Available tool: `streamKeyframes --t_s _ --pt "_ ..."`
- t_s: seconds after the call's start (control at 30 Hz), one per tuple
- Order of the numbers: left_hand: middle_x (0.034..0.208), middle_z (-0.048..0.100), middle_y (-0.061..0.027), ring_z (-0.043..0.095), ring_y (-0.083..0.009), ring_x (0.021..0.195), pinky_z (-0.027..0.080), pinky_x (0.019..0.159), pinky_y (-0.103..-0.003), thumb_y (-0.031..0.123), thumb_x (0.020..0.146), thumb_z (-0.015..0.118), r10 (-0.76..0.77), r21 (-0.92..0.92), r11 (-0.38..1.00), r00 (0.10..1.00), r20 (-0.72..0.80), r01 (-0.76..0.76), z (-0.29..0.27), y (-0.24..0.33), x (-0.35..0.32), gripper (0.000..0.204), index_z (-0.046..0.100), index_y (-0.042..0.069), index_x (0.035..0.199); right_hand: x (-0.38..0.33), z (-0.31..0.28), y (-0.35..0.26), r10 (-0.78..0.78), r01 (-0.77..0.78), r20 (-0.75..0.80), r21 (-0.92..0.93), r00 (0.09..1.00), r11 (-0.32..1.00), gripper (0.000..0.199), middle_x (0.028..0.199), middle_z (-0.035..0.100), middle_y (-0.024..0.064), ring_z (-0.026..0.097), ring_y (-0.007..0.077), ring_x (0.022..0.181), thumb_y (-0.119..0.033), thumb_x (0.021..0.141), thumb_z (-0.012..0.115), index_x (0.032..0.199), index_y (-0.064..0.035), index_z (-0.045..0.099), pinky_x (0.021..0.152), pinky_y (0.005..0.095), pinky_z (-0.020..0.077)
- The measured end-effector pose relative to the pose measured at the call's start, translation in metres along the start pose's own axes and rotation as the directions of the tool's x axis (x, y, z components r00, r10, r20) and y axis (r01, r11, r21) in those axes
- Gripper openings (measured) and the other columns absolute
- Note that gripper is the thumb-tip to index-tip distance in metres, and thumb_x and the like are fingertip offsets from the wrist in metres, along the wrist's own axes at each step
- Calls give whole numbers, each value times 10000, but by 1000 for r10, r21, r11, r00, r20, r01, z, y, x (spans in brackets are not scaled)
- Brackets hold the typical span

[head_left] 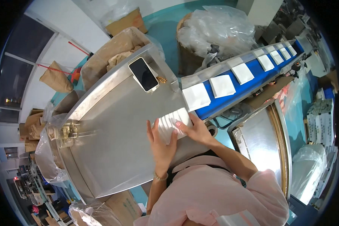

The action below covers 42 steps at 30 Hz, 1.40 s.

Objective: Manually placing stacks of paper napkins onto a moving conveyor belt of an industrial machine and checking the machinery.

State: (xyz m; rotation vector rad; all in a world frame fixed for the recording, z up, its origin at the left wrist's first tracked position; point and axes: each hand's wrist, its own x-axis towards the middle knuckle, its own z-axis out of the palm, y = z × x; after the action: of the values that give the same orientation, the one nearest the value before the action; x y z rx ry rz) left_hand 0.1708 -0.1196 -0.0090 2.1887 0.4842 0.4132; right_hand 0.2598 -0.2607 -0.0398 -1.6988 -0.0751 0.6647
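Between my hands is a stack of folded white napkins (168, 122), standing on edge above the metal table (113, 132). My left hand (162, 145) closes on the stack's left and near side, thumb pressed against it. On the right, my right hand (196, 129) grips the other end with its thumb over the top. Just beyond lies a blue conveyor belt (209, 110) carrying more flat white napkin packs in a row. The closest napkin pack (196, 96) sits at the belt's end, beside the table.
A phone (143, 74) lies at the table's far edge. Glass jars (67, 132) stand at the left edge. Behind the table is a large paper-lined bin (118, 52); a barrel of clear plastic (218, 32) stands behind the belt. A second metal surface (263, 143) is at right.
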Motion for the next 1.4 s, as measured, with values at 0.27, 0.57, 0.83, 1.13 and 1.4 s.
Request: streamKeyframes --t_s 0.27,0.57,0.83,1.13,1.4 --pt "1503 146 -324 231 -494 1379 331 1059 -535 292 734 816 -24 115 993 999 -38 29 3 5 -4 869 350 85 1438 3 -16 1 233 -332 312 317 921 889 284 790 588 15 505 89 694 -280 904 669 1036 -30 646 608 225 394" --pt "1464 233 -340 297 -506 1340 368 1030 -536 222 757 793 48 56 997 999 -13 -47 8 -9 -2 836 335 58 1436 7 -8 -1 28 -21 119 -62 992 998 538 946 617 51 547 90 814 -479 925 620 1132 17 598 718 253 462" --pt "1438 279 -326 313 -473 1336 343 1062 -495 173 742 794 -19 34 999 1000 -19 19 6 -2 0 863 310 22 1440 15 -30 20 250 -273 118 254 961 928 370 886 647 75 617 159 760 -266 896 668 1106 32 609 646 271 499" --pt "1306 476 -203 512 -301 1189 418 998 -386 194 823 753 -13 -151 988 993 119 31 15 -5 -4 836 248 -28 1451 -1 -4 4 -88 85 119 27 989 996 506 860 617 33 550 91 737 -424 920 641 1159 20 587 650 225 458" --pt "1315 475 -189 499 -281 1203 425 994 -372 232 838 753 -109 -199 972 991 74 122 10 1 -3 900 170 -11 1480 13 -31 23 216 -185 8 544 976 819 365 916 623 70 621 153 747 -286 959 592 1130 35 570 645 267 504"
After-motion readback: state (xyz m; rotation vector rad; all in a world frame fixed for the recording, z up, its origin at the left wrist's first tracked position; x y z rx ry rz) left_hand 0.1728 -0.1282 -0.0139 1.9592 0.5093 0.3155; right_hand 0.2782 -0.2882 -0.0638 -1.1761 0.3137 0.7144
